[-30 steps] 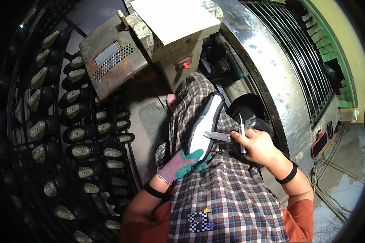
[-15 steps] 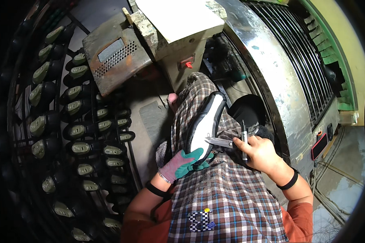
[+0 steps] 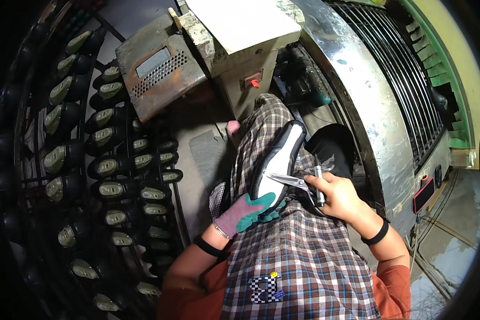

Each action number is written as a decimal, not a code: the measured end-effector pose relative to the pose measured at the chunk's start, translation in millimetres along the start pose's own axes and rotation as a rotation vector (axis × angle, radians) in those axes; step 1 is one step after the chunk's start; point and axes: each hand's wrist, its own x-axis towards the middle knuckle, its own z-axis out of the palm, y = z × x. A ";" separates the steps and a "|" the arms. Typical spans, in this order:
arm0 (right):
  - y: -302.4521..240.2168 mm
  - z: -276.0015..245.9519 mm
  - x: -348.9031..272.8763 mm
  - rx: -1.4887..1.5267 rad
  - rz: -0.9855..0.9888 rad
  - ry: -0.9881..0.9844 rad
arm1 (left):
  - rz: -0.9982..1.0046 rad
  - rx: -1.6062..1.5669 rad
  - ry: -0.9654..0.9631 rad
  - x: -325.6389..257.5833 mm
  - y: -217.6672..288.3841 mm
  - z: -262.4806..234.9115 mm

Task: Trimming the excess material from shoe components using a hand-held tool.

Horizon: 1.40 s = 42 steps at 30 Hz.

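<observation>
A black shoe upper with a white bottom (image 3: 281, 160) lies sole side up, slanting over my lap. My left hand (image 3: 245, 212), in a pink and green glove, is closed around its near end, with the thumb on the white bottom. Bare, my right hand (image 3: 340, 197) grips a pair of scissors (image 3: 289, 180) and a silver marker pen (image 3: 319, 185) together. The scissors' blades lie over the white bottom, slightly apart; whether they touch it I cannot tell. The lower fingers of my right hand are hidden.
Racks of black shoes (image 3: 108, 167) on lasts fill the left. Ahead stand a perforated metal box (image 3: 165, 80) and a post with a red switch (image 3: 255, 84). A curved metal machine (image 3: 368, 85) runs along the right, with a red-edged phone (image 3: 424, 196) on its side.
The scissors have turned, so their blades show apart and more of their handles is visible. The whole view has shifted slightly. My left hand keeps its hold on the shoe.
</observation>
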 end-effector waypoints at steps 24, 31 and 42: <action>-7.5 -9.5 -17.9 -0.141 -0.118 -0.019 | 0.023 -0.025 -0.074 1.6 -3.2 -7.9; -29.2 -33.4 -16.4 -0.465 -0.203 -0.076 | 0.031 0.088 -0.011 3.2 -2.2 0.3; -16.4 49.0 7.0 0.627 0.073 0.178 | 0.042 0.037 -0.007 2.6 -12.7 -8.9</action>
